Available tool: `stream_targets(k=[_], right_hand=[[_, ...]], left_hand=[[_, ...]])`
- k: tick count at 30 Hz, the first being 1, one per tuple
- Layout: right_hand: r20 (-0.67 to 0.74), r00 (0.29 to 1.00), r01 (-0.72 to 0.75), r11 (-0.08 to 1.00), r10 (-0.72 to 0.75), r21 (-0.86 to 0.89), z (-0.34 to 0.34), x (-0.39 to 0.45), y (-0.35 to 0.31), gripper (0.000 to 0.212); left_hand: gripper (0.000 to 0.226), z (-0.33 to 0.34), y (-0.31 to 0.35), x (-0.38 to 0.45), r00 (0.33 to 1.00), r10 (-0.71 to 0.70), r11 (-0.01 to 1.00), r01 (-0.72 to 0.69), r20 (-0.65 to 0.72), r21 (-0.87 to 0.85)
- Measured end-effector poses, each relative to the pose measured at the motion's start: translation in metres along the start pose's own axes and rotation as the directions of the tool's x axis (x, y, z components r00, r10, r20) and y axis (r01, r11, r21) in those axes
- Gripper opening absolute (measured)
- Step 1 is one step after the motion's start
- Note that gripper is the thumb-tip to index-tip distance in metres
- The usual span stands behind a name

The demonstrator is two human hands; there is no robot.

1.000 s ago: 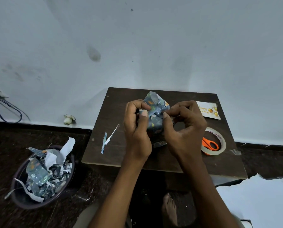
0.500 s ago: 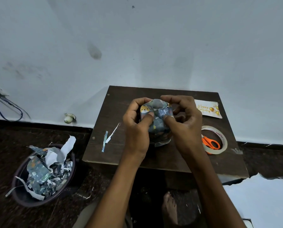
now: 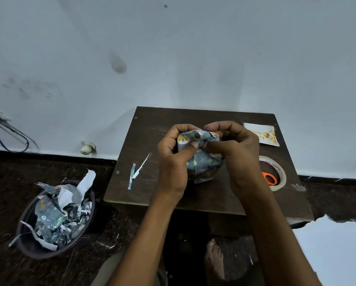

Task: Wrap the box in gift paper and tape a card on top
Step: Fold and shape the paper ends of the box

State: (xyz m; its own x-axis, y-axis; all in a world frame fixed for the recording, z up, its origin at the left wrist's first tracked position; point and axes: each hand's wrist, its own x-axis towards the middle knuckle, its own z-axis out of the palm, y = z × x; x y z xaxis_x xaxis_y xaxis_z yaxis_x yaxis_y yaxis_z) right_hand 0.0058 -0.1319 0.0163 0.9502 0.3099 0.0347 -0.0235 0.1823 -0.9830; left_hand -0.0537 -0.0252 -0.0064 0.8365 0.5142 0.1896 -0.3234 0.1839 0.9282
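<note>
The box [image 3: 202, 162] is above the middle of the dark counter [image 3: 152, 203], already covered in gift paper [image 3: 206, 165] with small stars and a little bear face. Both hands hold it up. The left hand [image 3: 173, 162] has its grip curled round the left side of the box, with the thumb pressing on the paper near the bear face. The right hand [image 3: 237, 153] has its grip curled round the right side, and its fingers pinch the loose paper at the top.

I think the step now is folding down the top end of the paper. To do it well, push the loose bits flat and tight against the box, keep one thumb on the fold so it does not pop up, and make the edges neat before any tape goes on.

To the right of the box lies the card [image 3: 263, 134], at the far side of the counter. The tape roll [image 3: 281, 178] is also to the right of the box, nearer, with orange scissors [image 3: 270, 179] inside its ring. The scissors may get in the way when picking up the tape. Left of the box lie thin paper strips [image 3: 136, 172]. Further left, on the floor, is a bin [image 3: 28, 244] full of paper scraps
</note>
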Motion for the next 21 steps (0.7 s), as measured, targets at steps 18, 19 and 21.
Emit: stream_targets(k=[18,19,21], right_hand=[[0.089,0.917,0.398,0.872,-0.389,-0.284,-0.005,0.003,0.012,0.030],[0.089,0.918,0.396,0.873,-0.388,-0.284,-0.006,0.004,0.013,0.027],[0.101,0.919,0.395,0.874,-0.382,-0.284,-0.006,0.004,0.014,0.024]], left_hand=[[0.027,-0.005,-0.011,0.008,0.986,0.160,0.987,-0.158,-0.054,0.040],[0.026,-0.005,-0.011,0.007,0.985,0.164,0.986,-0.163,-0.048,0.017],[0.026,-0.005,-0.012,0.007,0.984,0.170,0.985,-0.172,-0.051,-0.029]])
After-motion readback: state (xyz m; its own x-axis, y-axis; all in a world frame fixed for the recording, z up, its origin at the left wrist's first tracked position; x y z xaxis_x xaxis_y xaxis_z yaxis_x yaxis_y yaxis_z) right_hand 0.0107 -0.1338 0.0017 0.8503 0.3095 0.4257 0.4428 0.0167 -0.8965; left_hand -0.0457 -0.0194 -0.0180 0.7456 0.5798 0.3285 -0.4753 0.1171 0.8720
